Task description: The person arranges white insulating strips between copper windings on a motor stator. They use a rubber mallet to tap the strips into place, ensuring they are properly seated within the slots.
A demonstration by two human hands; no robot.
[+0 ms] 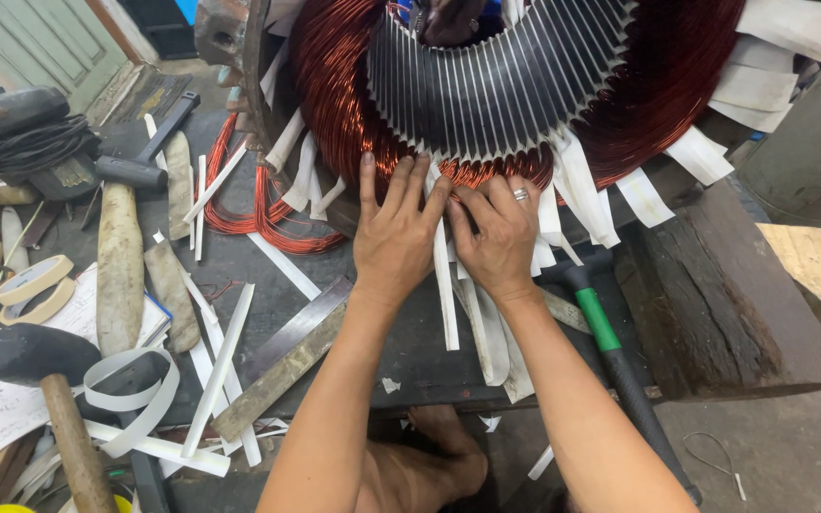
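The step in hand is judged to be the seating of insulation at the lower edge of a large motor stator (505,90). Both hands are pressed against the copper winding (334,104) just below the stator's dark slotted core. The left hand (396,237) is laid flat with fingers spread on the coil, nothing being gripped. The right hand (498,237), a ring on one finger, is bent at the fingertips, and a white insulating strip (446,285) appears to be pinched or pushed between the two hands; whether it is truly grasped cannot be told. The strip hangs down from the stator's lower rim over the dark table (410,351). More white strips are seen fanned out round the stator's rim.

A green-handled hammer (610,342) lies just below the stator, right of the hands. A wooden mallet (49,380) and tape rolls (35,285) lie well left of the stator.

The next move is judged to call for firm, even finger pressure, so that the strip is kept straight in its slot and the wire enamel is not scraped.
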